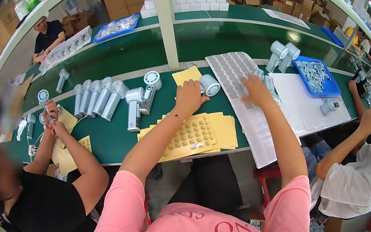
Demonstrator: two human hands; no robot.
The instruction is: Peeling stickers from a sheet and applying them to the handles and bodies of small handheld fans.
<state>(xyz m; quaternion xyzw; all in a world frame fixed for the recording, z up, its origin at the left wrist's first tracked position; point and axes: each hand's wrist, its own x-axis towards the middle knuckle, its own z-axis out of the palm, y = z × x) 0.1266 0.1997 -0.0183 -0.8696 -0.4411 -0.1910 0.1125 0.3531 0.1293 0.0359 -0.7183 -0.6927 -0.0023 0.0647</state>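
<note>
My left hand (189, 96) is closed over a pale blue-grey handheld fan (210, 85). The fan's round head sticks out past my thumb and fingers, while its handle is mostly hidden under the hand. Below lie overlapping yellow sticker sheets (187, 138), and another yellow sheet (186, 75) lies just beyond. My right hand (257, 92) is open, fingers spread, over the edge of a long grey-and-white label sheet (231, 67). Right beside it are more fan parts (268, 84), partly covered by the hand; whether it touches them I cannot tell.
Several fans (102, 96) stand or lie in a row to the left. Two more (277, 53) stand near a blue tray (314, 91) of small grey parts. One co-worker (62, 140) handles a fan at left; another (355, 165) sits at right. A frame post (164, 17) rises behind the bench.
</note>
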